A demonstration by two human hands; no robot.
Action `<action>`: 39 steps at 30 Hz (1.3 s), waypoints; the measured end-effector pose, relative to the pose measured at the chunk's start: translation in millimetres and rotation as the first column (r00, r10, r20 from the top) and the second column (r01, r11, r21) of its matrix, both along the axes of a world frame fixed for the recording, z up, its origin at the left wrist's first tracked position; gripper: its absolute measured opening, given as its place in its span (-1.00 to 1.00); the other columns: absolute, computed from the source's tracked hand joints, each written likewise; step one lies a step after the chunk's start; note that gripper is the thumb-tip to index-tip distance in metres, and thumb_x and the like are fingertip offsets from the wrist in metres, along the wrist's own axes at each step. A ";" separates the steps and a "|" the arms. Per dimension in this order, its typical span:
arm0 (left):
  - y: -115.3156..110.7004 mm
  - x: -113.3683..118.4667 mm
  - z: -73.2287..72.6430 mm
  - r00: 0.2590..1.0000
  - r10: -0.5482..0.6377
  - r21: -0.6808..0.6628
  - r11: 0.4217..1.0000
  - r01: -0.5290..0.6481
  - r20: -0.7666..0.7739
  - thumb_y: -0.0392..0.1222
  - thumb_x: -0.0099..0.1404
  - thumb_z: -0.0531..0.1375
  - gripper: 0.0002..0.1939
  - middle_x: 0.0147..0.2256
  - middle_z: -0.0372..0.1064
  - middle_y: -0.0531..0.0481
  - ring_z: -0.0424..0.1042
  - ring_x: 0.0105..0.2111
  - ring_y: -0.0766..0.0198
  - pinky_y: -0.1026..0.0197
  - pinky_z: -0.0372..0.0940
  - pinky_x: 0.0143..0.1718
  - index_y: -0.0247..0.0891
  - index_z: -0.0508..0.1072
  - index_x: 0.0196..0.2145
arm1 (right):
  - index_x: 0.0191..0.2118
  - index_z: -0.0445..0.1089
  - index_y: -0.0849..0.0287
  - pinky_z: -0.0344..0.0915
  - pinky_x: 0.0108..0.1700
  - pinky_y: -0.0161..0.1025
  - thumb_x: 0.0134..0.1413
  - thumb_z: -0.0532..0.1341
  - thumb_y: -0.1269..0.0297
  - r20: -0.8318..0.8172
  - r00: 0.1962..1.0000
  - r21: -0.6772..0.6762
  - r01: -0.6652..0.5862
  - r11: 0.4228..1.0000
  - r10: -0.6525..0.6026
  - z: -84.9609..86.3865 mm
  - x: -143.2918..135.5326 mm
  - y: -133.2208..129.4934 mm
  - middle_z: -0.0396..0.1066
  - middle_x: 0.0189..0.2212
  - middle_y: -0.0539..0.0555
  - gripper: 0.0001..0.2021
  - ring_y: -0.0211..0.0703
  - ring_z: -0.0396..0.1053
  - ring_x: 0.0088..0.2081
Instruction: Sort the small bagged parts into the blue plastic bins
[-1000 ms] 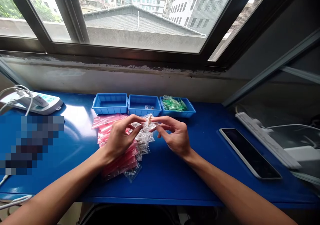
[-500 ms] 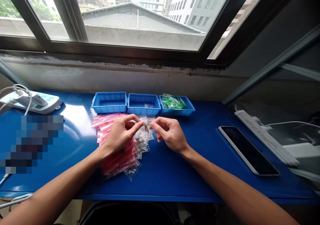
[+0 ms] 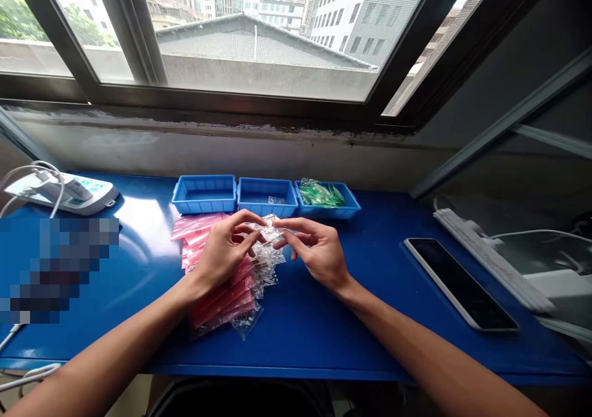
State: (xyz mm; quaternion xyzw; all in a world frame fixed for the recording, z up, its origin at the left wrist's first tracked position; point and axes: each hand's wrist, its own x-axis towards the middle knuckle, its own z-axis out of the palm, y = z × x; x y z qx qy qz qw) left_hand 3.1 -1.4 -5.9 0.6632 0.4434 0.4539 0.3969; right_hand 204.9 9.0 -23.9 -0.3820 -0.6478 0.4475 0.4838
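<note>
My left hand [image 3: 222, 250] is over a fanned stack of pink plastic bags [image 3: 223, 306], its thumb and index finger apart. My right hand [image 3: 321, 250] faces it from the right, thumb and index finger also spread. Both index fingertips come close together at the far end of a row of small clear bags [image 3: 265, 269], which overlaps the pink stack's right side. These clear bags hold small metal pieces that look like screws. Whether the fingertips touch the top clear bag, I cannot tell.
Three blue trays stand along the back: a left tray [image 3: 203, 205], a middle tray [image 3: 250, 209] with a small clear bag, and a right tray [image 3: 352, 208] holding green packets [image 3: 321, 194]. A phone [image 3: 462, 284] lies right; a power strip [image 3: 99, 198] with cables sits left.
Both hands have gone from pinched fingertips around a small clear bag with screws to spread fingers above the row. The bag now seems to lie on the row.
</note>
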 end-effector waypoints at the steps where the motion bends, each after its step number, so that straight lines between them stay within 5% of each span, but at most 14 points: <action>1: 0.0 0.2 0.4 1.000 0.000 0.003 1.000 0.000 -0.007 -0.15 0.40 0.25 -0.86 -0.18 0.55 -0.10 0.60 -0.25 0.18 0.27 0.45 -0.41 -0.26 0.50 -0.17 | -0.06 0.62 0.17 0.38 -0.57 -0.34 0.28 0.34 0.13 0.001 1.000 0.001 -0.002 1.000 0.002 -0.2 -0.1 0.1 0.59 -0.10 0.19 -0.75 -0.04 0.62 -0.33; 6: -2.9 1.0 4.2 0.999 -0.026 -0.021 0.999 0.025 -0.038 -0.08 0.41 0.24 -0.81 -0.38 0.51 -0.02 0.51 -0.40 0.27 0.26 0.38 -0.41 -0.27 0.48 -0.26 | -0.17 0.61 0.22 0.35 -0.54 -0.35 0.24 0.36 0.09 0.014 0.999 -0.007 -0.038 0.999 0.038 2.5 1.9 2.9 0.59 -0.32 0.12 -0.73 -0.17 0.54 -0.48; 12: -3.8 1.1 4.5 0.998 -0.050 -0.109 0.993 0.045 -0.044 -0.01 0.45 0.18 -0.74 -0.58 0.29 0.12 0.26 -0.59 0.36 0.32 0.16 -0.56 -0.26 0.41 -0.28 | -0.31 0.55 0.26 0.28 -0.54 -0.39 0.28 0.30 0.00 0.116 0.935 -0.200 -0.308 0.930 0.335 5.4 8.5 9.2 0.49 -0.54 0.04 -0.64 -0.26 0.43 -0.58; 20: -0.7 1.6 5.0 0.998 -0.019 -0.172 0.985 0.029 0.058 0.00 0.47 0.13 -0.76 -0.51 0.29 0.13 0.29 -0.58 0.34 0.30 0.23 -0.54 -0.23 0.35 -0.10 | -0.22 0.49 0.27 0.18 -0.63 -0.42 0.02 0.41 -0.18 -0.170 0.985 -0.424 -0.051 0.904 -0.024 -3.5 8.2 33.8 0.41 -0.57 -0.01 -0.47 -0.31 0.32 -0.63; 25: -1.0 1.4 4.6 0.999 -0.032 -0.157 0.987 0.038 0.039 -0.01 0.47 0.13 -0.77 -0.52 0.30 0.13 0.30 -0.58 0.34 0.30 0.23 -0.53 -0.23 0.37 -0.11 | 0.10 0.47 0.23 0.19 -0.61 -0.41 0.07 0.38 -0.18 -0.209 0.978 -0.404 -0.085 0.911 -0.001 -1.6 10.0 36.7 0.48 -0.44 0.03 -0.36 -0.30 0.35 -0.57; 27: -1.1 1.2 4.7 0.999 -0.030 -0.154 0.987 0.036 0.041 0.00 0.47 0.13 -0.76 -0.52 0.30 0.13 0.30 -0.57 0.33 0.30 0.23 -0.54 -0.23 0.37 -0.12 | 0.08 0.49 0.25 0.17 -0.61 -0.39 0.14 0.32 -0.18 -0.114 0.993 -0.325 -0.064 0.944 0.028 0.0 13.1 35.1 0.46 -0.49 0.02 -0.40 -0.30 0.31 -0.61; 30: -1.2 0.9 4.8 0.998 -0.033 -0.153 0.987 0.039 0.044 -0.02 0.47 0.13 -0.77 -0.53 0.30 0.12 0.30 -0.57 0.33 0.30 0.24 -0.54 -0.24 0.38 -0.14 | 0.01 0.55 0.25 0.19 -0.55 -0.34 0.23 0.27 -0.04 0.256 0.966 -0.081 0.007 0.997 0.014 0.4 20.8 34.2 0.38 -0.60 -0.03 -0.55 -0.29 0.26 -0.63; 34: -1.7 0.7 5.2 0.998 -0.057 -0.143 0.988 0.058 0.010 -0.04 0.46 0.13 -0.79 -0.51 0.33 0.09 0.34 -0.54 0.31 0.28 0.26 -0.50 -0.25 0.41 -0.17 | 0.18 0.51 0.21 0.17 -0.48 -0.30 0.17 0.34 0.13 0.683 0.729 0.097 -0.032 0.995 -0.043 -4.5 30.8 37.7 0.44 -0.57 -0.02 -0.51 -0.19 0.35 -0.54; 36: -2.2 0.9 6.0 0.999 -0.054 -0.133 0.990 0.053 -0.005 -0.05 0.46 0.14 -0.79 -0.51 0.34 0.08 0.36 -0.52 0.30 0.28 0.27 -0.49 -0.25 0.42 -0.19 | 0.15 0.54 0.18 0.13 -0.49 -0.30 0.17 0.35 0.13 0.752 0.656 0.115 -0.042 0.992 -0.059 -7.3 33.1 39.3 0.47 -0.55 0.00 -0.54 -0.17 0.37 -0.53; 39: -2.4 1.1 6.9 0.999 -0.048 -0.128 0.991 0.046 -0.017 -0.06 0.46 0.14 -0.79 -0.51 0.35 0.08 0.37 -0.52 0.30 0.28 0.28 -0.49 -0.25 0.43 -0.21 | -0.01 0.63 0.14 0.11 -0.48 -0.28 0.24 0.27 0.13 0.748 0.653 0.179 -0.026 0.983 -0.119 -7.6 33.3 39.3 0.48 -0.54 0.03 -0.68 -0.17 0.37 -0.52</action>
